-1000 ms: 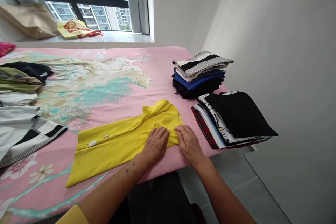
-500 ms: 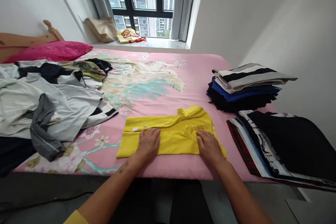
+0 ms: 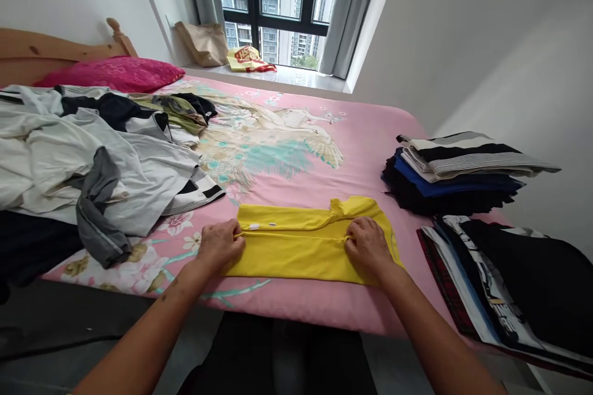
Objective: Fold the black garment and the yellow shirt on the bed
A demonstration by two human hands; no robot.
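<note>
A yellow shirt (image 3: 291, 253), folded into a long strip, lies flat near the front edge of the bed (image 3: 296, 305). My left hand (image 3: 220, 247) pinches the strip's left end between thumb and fingers. Toward the collar end, my right hand (image 3: 368, 244) is closed on a bit of the cloth along the middle fold. Small white tags show on the fabric close to the left end. The shirt's lower right part is partly hidden under my right hand and wrist.
Loose clothes (image 3: 106, 160) are heaped on the left. Two folded stacks stand at the right: one topped by a striped garment (image 3: 482, 154), the nearer by a black garment (image 3: 532, 278). A pink pillow (image 3: 115, 74) lies by the headboard. A paper bag (image 3: 204, 43) sits on the windowsill.
My left hand has moved left from the shirt's middle to its end and closed on the cloth. My right hand has gone from lying flat to pinching. The view has turned slightly.
</note>
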